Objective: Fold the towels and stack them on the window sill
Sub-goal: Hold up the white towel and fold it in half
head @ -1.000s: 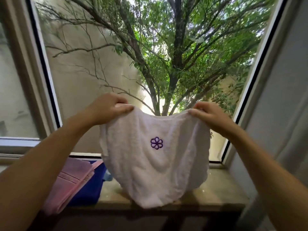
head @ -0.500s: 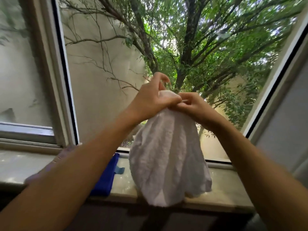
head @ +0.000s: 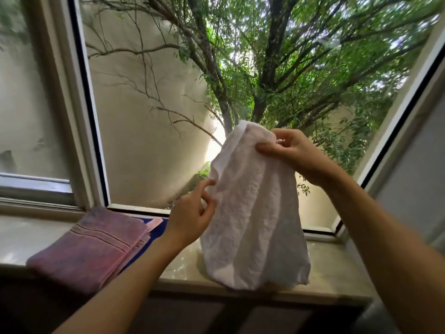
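**White towel held doubled above the sill**

The white towel (head: pixel 252 213) hung in the air in front of the window (head: pixel 149 116), gathered at its top and draping down so that its lower edge reached the level of the window sill (head: pixel 337 273). Whether that edge touched the sill could not be told. The right hand (head: pixel 292 153) held the upper corners, its fingers (head: pixel 265 148) pinched shut on the gathered cloth. The left hand (head: pixel 192 213) was lower, at the towel's left edge, fingers (head: pixel 209 183) closing on that edge in a light pinch. A folded pink towel (head: pixel 89 249) lay on the sill to the left, on top of a blue towel (head: pixel 154 227), only partly visible. A tree (head: pixel 277 68) stood outside the glass.
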`<state>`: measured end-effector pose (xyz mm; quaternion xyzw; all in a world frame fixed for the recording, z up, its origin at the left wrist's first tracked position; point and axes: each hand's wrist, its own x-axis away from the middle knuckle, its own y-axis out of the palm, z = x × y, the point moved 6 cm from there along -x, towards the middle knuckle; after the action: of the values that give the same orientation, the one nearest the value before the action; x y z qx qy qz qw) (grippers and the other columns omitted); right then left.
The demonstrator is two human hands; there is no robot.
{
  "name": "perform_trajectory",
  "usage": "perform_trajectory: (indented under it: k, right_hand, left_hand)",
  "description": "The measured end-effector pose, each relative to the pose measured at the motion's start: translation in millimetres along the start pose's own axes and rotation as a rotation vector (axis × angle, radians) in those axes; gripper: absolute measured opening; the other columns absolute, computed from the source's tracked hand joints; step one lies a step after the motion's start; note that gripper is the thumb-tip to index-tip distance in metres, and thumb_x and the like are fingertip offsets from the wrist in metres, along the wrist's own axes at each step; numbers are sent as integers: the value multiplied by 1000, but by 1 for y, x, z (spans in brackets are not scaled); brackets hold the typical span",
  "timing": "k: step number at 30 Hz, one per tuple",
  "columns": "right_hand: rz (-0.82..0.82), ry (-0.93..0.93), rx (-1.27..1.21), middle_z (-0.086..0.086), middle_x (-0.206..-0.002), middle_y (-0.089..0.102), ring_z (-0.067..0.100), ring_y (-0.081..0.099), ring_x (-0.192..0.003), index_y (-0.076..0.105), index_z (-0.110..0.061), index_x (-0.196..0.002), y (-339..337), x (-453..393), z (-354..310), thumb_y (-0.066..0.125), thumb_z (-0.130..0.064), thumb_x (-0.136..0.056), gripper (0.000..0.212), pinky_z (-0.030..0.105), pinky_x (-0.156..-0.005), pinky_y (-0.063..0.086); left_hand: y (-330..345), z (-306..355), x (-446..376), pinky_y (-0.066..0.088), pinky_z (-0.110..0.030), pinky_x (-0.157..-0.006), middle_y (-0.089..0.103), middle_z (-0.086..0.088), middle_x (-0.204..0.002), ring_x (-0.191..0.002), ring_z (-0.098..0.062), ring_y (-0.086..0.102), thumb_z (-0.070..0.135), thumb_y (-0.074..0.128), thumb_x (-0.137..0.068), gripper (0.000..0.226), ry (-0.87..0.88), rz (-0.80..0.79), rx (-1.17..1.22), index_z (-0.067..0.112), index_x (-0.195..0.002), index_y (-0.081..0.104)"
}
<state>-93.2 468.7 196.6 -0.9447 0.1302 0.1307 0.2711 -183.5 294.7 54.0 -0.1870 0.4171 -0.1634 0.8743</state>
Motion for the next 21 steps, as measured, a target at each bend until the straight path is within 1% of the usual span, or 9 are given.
perform_trajectory:
  k: [3,5,7,9,10,13,15,18,21]
  right_hand:
    - [2,6,-1,21,-93,71,29,69,-79,65,4,-97,-3,0,3,66,-14,-87,21,42,-73,59]
    - [4,9,-5,17,-88,70,27,68,-77,67,-5,-89,-5,2,5,66,-14,-86,9,38,-69,59]
    - [13,18,-13,21,-92,70,28,68,-79,67,-1,-92,-7,4,9,67,-13,-86,13,38,-70,59]
    - [5,34,-20,26,-100,70,31,69,-83,65,5,-102,-7,5,15,67,-13,-86,24,43,-75,58]
    - [-6,47,-24,28,-103,69,34,69,-86,64,6,-105,-6,5,18,67,-14,-86,28,46,-78,58]
    - [-37,96,-28,32,-104,67,41,68,-91,63,7,-107,-1,7,29,68,-16,-86,32,53,-82,55]
    - [-52,116,-23,32,-103,67,37,68,-87,63,7,-105,3,9,37,68,-17,-85,31,53,-82,55]
    - [-54,144,-13,30,-102,68,32,68,-83,67,3,-102,7,12,49,69,-18,-85,27,45,-77,57]
    - [-20,162,-14,25,-99,70,30,68,-81,70,-2,-99,5,16,60,68,-16,-85,19,38,-73,58]
  left_hand:
    - [5,6,-5,43,-20,-50,58,4,-66,-47,-13,51,19,62,-88,39,18,-48,159,23,-126,50]
    - [8,8,-7,42,-22,-51,52,7,-60,-47,-7,46,27,62,-85,30,61,-52,169,23,-115,59]
    - [13,5,-7,42,-27,-52,46,9,-54,-48,-6,43,40,59,-82,23,82,-118,129,28,-100,64]
    - [21,-4,-6,42,-30,-54,45,7,-53,-50,-7,45,52,56,-82,15,36,-265,18,37,-78,57]
    - [24,-7,-3,43,-31,-56,47,6,-56,-54,-7,48,55,55,-82,23,23,-350,-69,36,-70,50]
    - [36,-16,9,37,-28,-52,49,7,-60,-58,-7,49,58,51,-85,32,22,-601,-312,37,-65,39]
    - [42,-17,19,31,-26,-51,48,8,-60,-55,-4,44,58,50,-85,32,58,-698,-336,38,-63,38]
    - [45,-1,34,44,-30,-57,53,6,-75,-63,-12,50,46,53,-81,26,246,-712,-320,28,-64,49]
    - [42,33,52,48,-27,-65,58,-5,-90,-81,-20,54,35,59,-74,20,564,-556,-291,16,-73,63]
